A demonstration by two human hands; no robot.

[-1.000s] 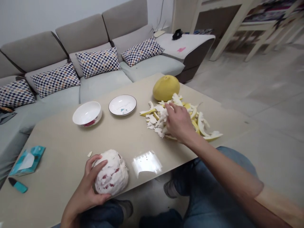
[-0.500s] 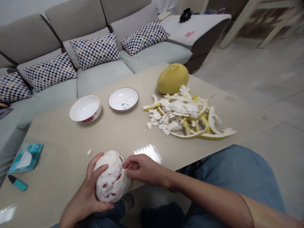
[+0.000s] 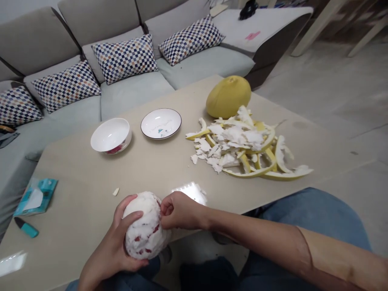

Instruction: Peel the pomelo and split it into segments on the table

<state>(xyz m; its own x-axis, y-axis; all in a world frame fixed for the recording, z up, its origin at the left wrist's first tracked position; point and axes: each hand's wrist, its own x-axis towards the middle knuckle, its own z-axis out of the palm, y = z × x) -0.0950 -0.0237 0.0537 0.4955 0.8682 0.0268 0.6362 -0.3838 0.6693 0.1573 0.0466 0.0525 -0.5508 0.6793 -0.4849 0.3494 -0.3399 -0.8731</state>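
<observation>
A peeled pomelo (image 3: pixel 145 226), coated in white pith with red flesh showing through in patches, is held at the table's near edge. My left hand (image 3: pixel 117 238) wraps around its left side, thumb and fingers spread over the pith. At the fruit's right side, my right hand (image 3: pixel 178 212) is closed in a pinch against the surface. Its fingertips touch the pith, and whatever they pinch is too small or hidden to make out clearly. Beyond, a heap of yellow peel strips and torn white pith (image 3: pixel 239 141) lies on the table.
A whole yellow pomelo (image 3: pixel 228 97) stands behind the heap. A white bowl (image 3: pixel 110 135) and a dark-rimmed plate (image 3: pixel 160 123) sit farther back. To the left lie a tissue pack (image 3: pixel 38 196), a teal-handled cutter (image 3: pixel 26 227) and a pith scrap (image 3: pixel 116 191). A sofa (image 3: pixel 133 91) borders the table (image 3: pixel 81 182).
The view has shifted slightly. My right hand stays at the fruit's right side, its fingers now more curled against the pith. My left hand keeps its hold.
</observation>
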